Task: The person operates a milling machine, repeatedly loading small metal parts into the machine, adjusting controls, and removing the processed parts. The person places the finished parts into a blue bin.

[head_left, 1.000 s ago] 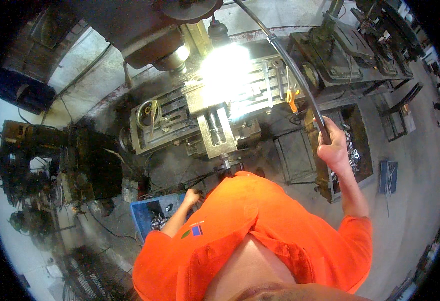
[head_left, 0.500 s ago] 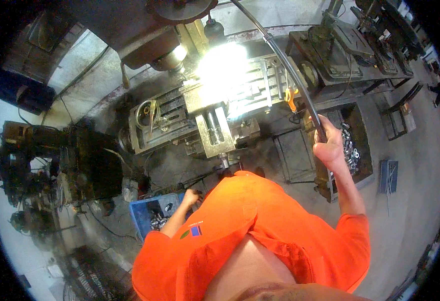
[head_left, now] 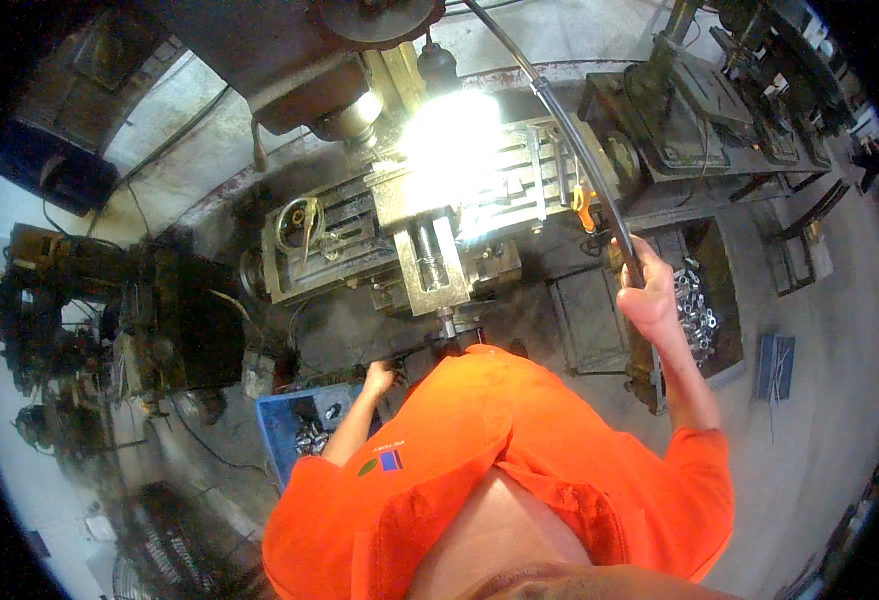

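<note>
My right hand (head_left: 649, 295) is closed around the lower end of a long dark lever (head_left: 581, 145), which slants down from the top of the view. My left hand (head_left: 380, 378) is low at the front of a milling machine, just beyond the blue crate. Its fingers look curled on something dark that I cannot make out. Between my hands, a machine vise (head_left: 429, 262) is bolted on the slotted machine table (head_left: 344, 250). Glare from a work lamp (head_left: 437, 68) hides the vise's far part.
Metal parts fill a blue crate (head_left: 274, 425) at left and a dark bin (head_left: 727, 290) at right. Wrenches (head_left: 536, 175) and an orange-handled tool (head_left: 585, 210) lie on the table's right part. The machine head (head_left: 309, 95) overhangs at upper left. A small blue box (head_left: 774, 367) sits on the floor.
My right hand and the lever's lower end have shifted slightly left and down. My left hand has moved slightly up and left. The whole view has shifted a little.
</note>
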The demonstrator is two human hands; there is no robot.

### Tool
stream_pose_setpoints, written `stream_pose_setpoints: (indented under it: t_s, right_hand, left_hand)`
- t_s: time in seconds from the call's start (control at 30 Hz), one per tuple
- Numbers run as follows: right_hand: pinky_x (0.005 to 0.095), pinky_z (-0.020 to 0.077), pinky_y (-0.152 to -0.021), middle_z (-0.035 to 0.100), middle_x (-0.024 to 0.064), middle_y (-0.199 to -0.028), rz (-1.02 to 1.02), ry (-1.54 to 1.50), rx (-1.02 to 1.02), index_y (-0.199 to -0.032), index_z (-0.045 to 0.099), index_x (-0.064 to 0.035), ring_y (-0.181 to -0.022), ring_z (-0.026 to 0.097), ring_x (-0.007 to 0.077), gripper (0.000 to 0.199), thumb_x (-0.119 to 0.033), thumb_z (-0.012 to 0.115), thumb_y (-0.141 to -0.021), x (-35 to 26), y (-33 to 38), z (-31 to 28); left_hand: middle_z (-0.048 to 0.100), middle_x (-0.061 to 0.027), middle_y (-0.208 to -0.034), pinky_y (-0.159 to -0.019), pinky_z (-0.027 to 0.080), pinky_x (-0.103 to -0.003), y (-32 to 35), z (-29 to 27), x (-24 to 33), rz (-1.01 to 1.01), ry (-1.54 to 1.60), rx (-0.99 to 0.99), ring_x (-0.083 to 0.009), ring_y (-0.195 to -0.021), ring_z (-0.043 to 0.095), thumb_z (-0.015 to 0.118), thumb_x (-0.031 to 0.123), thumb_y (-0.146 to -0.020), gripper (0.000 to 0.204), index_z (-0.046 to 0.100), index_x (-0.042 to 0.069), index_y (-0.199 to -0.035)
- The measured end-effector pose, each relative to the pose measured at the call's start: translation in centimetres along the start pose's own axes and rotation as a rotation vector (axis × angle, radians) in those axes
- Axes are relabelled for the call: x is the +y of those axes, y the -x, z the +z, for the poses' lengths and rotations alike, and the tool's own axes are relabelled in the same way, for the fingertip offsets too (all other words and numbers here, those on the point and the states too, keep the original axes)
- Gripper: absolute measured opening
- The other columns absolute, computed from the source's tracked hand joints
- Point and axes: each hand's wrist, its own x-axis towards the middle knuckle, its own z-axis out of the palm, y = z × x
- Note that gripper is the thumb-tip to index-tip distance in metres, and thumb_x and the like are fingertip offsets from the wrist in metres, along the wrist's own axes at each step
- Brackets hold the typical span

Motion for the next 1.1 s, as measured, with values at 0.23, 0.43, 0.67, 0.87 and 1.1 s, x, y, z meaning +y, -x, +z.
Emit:
stream_pose_setpoints:
  t_s: [0.23,0.43,0.67,0.87,1.1]
  right_hand:
    - [0.0185,0.0303,-0.049,0.037,-0.0063,-0.064,0.005,-0.01,-0.018,-0.111,0.052,-0.002,-0.055,0.035,0.0037,0.055,-0.002,0.05,-0.056,0.5,-0.3,0.4]
    - [0.0198,0.0317,-0.049,0.039,-0.0059,-0.063,-0.038,0.037,-0.004,-0.11,0.052,-0.0025,-0.055,0.037,0.0034,0.053,-0.005,0.053,-0.057,1.1,-0.7,0.7]
    - [0.0245,0.0348,-0.047,0.041,-0.0019,-0.055,-0.058,0.125,0.058,-0.106,0.054,-0.0068,-0.051,0.04,0.0075,0.048,-0.012,0.055,-0.058,3.7,-2.2,2.1]
    - [0.0236,0.0339,-0.046,0.04,-0.0017,-0.055,-0.112,0.061,0.087,-0.105,0.052,-0.0033,-0.049,0.039,0.007,0.046,-0.008,0.053,-0.059,5.4,-3.8,4.1]
    - [0.0259,0.0363,-0.044,0.041,0.0017,-0.052,-0.245,0.099,0.176,-0.105,0.052,-0.0016,-0.044,0.04,0.0111,0.046,-0.007,0.052,-0.06,9.4,-6.6,6.3]
  left_hand:
    - [0.063,-0.0147,-0.073,-0.054,0.047,-0.03,-0.6,-2.1,-2.1,-0.03,0.056,0.001,-0.0191,-0.062,0.061,0.051,-0.003,-0.068,0.023,0.061,-0.007,-0.089]
    - [0.065,-0.0148,-0.084,-0.06,0.048,-0.028,-1.6,-5.9,-1.1,0.105,0.048,0.056,-0.0172,-0.065,0.061,0.054,-0.001,-0.072,0.031,0.058,-0.008,-0.102]
    - [0.065,-0.0145,-0.087,-0.068,0.049,-0.027,0.5,-9.6,6.9,0.338,0.081,0.059,-0.0165,-0.073,0.062,0.05,-0.001,-0.078,0.028,0.057,-0.008,-0.104]
    - [0.065,-0.0116,-0.087,-0.073,0.049,-0.028,-0.6,-12.3,13.7,0.606,0.1,0.104,-0.0162,-0.077,0.062,0.047,0.0,-0.08,0.025,0.058,-0.007,-0.102]
    - [0.065,-0.012,-0.087,-0.071,0.049,-0.027,-3.8,-12.9,22.9,0.771,0.161,0.166,-0.0153,-0.075,0.062,0.047,-0.002,-0.081,0.023,0.058,-0.007,-0.101]
